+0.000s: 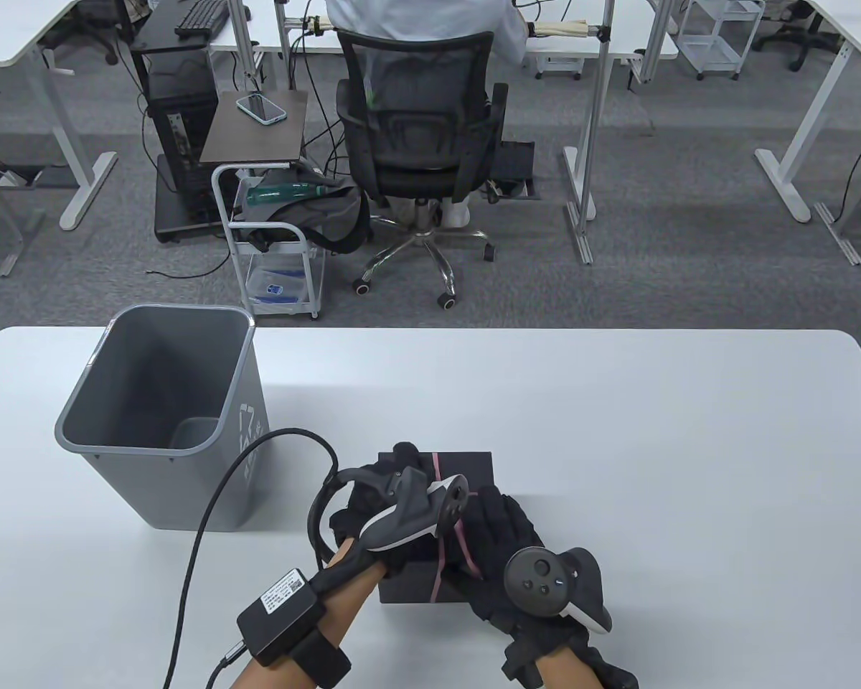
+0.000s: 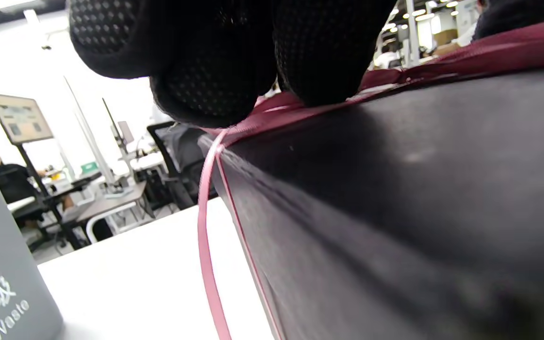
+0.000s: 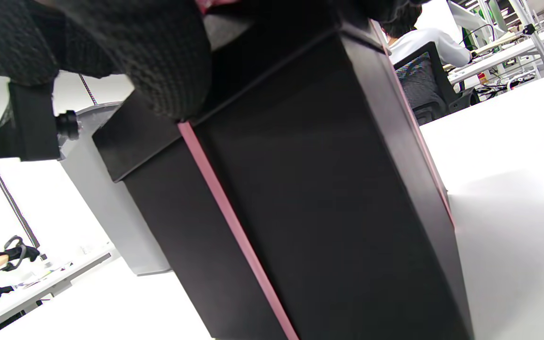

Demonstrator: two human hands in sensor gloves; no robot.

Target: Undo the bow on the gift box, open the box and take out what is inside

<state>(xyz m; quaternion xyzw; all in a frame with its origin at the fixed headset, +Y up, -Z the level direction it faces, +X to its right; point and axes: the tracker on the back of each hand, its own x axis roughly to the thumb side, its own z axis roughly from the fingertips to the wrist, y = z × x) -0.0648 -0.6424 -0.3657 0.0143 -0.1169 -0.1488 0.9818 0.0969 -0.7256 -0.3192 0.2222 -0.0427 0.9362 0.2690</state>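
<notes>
A black gift box [image 1: 473,470] stands near the table's front edge, tied with a dark pink ribbon [image 1: 436,470]. My left hand [image 1: 402,477] reaches over the box's left side. Its curled fingertips [image 2: 206,94] bunch on the ribbon [image 2: 206,236] at the top edge of the box [image 2: 395,212]. My right hand [image 1: 499,535] lies across the top of the box, and a ribbon strand [image 1: 465,545] runs between its fingers. In the right wrist view the glove's heel [image 3: 158,61] sits on the lid edge of the box [image 3: 324,189]. The bow itself is hidden under the hands.
A grey waste bin [image 1: 161,416] stands on the white table [image 1: 653,445] to the left of the box, about a hand's width away. A black cable [image 1: 208,509] loops from my left wrist past the bin. Beyond the table a person sits in an office chair [image 1: 420,136].
</notes>
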